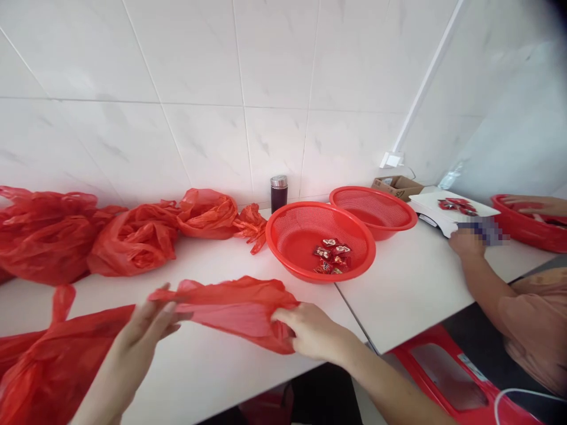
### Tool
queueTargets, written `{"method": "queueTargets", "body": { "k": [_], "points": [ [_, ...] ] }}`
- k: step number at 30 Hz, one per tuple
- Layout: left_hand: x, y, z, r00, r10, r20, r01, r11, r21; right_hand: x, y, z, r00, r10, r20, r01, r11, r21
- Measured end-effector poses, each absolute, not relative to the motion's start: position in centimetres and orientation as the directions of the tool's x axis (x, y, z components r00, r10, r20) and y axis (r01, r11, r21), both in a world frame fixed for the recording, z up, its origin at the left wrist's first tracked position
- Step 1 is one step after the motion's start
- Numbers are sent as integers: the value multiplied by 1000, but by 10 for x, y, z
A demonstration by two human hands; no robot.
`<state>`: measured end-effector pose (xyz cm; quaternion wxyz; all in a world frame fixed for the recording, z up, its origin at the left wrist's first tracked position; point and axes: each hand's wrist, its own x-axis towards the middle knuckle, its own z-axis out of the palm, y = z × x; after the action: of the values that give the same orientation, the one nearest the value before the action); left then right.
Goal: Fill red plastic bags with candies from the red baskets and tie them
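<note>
Stretched between my two hands over the white table (199, 360) is a thin red plastic bag (241, 304). My left hand (148, 324) pinches the bag's narrow left end between thumb and fingers. At the bag's wider right end, my right hand (305, 330) grips the crumpled plastic, its fingertips partly hidden in the folds. Just beyond my right hand sits a red mesh basket (287, 251), with several small red-wrapped candies (330, 254) at its bottom right. A larger filled red bag (75, 348) lies beside my left forearm.
Several red bags (137, 239) line the wall at left. A dark tumbler (279, 196) stands behind the basket; a second red basket (376, 227) is to its right. Further right, a co-worker's hand (467, 241) is near a white scale (436, 200) bearing wrapped candies.
</note>
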<state>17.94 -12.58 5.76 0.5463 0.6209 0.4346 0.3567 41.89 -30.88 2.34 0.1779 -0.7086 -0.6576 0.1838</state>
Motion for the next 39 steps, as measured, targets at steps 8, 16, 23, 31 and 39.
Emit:
{"method": "queueTargets", "body": {
  "k": [8, 16, 23, 31, 39],
  "points": [
    [203, -178, 37, 375, 645, 665, 535, -737, 413, 419, -304, 26, 95, 988, -124, 916, -136, -378],
    [238, -143, -8, 750, 622, 224, 627, -777, 57, 416, -314, 37, -65, 989, -131, 922, 10, -387],
    [207, -118, 19, 709, 706, 9, 671, -678, 299, 434, -334, 54, -103, 966, -236, 926, 7, -378],
    [214, -170, 47, 843, 470, -263, 331, -67, 941, 416, -317, 63, -81, 988, 135, 888, 133, -441],
    [195, -155, 11, 635, 672, -381, -249, 645, 722, 462, -318, 6, -93, 983, -158, 953, 42, -300]
  ]
}}
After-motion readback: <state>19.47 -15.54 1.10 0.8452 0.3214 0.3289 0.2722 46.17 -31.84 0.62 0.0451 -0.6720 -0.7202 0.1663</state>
